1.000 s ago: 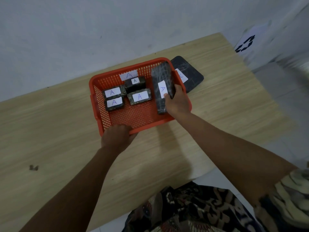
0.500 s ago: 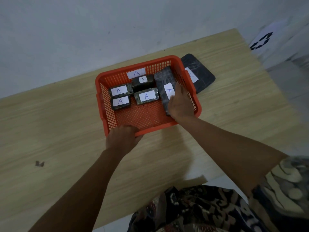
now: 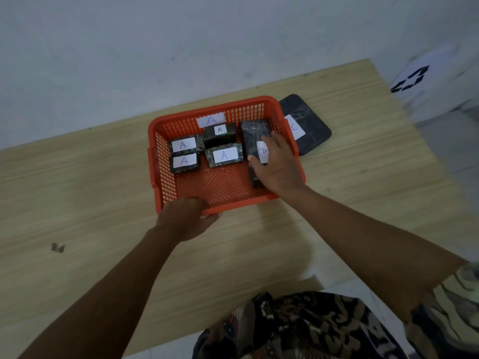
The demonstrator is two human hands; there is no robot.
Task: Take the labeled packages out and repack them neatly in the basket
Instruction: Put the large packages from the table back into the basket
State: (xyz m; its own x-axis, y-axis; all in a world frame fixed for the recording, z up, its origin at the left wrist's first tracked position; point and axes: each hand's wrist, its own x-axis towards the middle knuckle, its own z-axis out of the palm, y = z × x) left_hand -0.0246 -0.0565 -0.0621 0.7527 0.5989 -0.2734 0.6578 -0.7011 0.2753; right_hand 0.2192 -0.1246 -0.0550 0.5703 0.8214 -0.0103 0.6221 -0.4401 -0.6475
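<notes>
- Now the long dark package (image 3: 252,133) lies flat along the right wall inside the basket; a moment ago the right hand held it tipped up above the rim. The right hand (image 3: 276,164) has come down with it and rests on top, fingers spread flat over it and partly covering its white "A" label (image 3: 262,151). It presses on the package more than it grips it.
- The wooden table (image 3: 103,203) is the biggest thing. It is light brown and runs up to a pale wall.
- The orange basket (image 3: 166,120) sits on the table near the far edge. It has holes all over its sides and floor, and a white "A" label (image 3: 210,120) is stuck on its back wall.
- A flat black package (image 3: 308,117) lies on the table just outside the basket's right wall. Its white label is partly hidden by the wall.
- The left hand (image 3: 185,216) holds the basket's near rim, with the fingers curled over the edge.
- Four small dark packages lie in the basket, each with an "A" label facing up. Two (image 3: 184,144) (image 3: 184,161) are side by side at the left. One (image 3: 219,132) is at the back, and one (image 3: 224,154) is just in front of it.
- A tiny dark mark (image 3: 57,247) shows on the table, far to the left.
</notes>
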